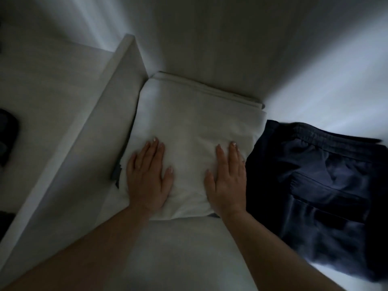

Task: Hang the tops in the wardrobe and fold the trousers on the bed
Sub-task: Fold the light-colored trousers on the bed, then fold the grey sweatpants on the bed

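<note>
A folded white garment (193,122) lies on a pale flat shelf surface (184,248), in a corner against a vertical panel. My left hand (147,177) lies flat on its near left part, fingers straight. My right hand (227,179) presses flat on its near right part. To the right lie folded dark navy trousers (321,185) with an elastic waistband, touching the white garment's right edge. A bit of grey cloth (117,175) peeks out under the white garment's left side.
A white upright divider panel (88,131) rises at the left, with another pale surface (42,91) beyond it holding a dark object (8,135) at the far left edge. A pale back wall (210,38) closes the space. The light is dim.
</note>
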The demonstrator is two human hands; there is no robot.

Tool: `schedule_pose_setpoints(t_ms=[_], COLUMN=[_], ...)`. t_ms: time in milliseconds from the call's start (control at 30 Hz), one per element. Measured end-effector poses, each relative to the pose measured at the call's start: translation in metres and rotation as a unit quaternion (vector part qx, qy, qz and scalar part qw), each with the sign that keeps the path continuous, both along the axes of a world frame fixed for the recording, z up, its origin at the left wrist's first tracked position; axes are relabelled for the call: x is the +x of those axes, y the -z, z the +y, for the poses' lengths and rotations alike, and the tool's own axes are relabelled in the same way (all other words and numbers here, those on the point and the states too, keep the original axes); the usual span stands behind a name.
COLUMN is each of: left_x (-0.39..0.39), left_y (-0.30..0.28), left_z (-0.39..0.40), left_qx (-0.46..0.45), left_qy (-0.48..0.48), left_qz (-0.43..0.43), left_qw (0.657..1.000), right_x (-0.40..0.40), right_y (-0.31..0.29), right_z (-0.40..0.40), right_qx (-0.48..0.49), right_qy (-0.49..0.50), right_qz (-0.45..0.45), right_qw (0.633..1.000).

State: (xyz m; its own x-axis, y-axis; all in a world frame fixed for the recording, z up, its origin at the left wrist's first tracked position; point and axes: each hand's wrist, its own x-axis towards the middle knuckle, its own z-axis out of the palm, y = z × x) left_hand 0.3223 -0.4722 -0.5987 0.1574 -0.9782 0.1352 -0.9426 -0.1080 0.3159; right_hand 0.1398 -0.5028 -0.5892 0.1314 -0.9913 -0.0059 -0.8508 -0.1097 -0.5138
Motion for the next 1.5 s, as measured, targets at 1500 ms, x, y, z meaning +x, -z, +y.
schedule_pose_setpoints(t_ms=[1500], left_x=[-0.070], left_y=[-0.342], left_z=[0.887], left_qx=[-0.282], left_qy=[-0.588], left_qz=[0.416], left_qw=[0.634], right_x=[0.132], right_y=[-0.332], right_z=[0.704], right_qx=[0.183], right_qy=[-0.693], right_qz=[-0.284], right_qw=[0.636])
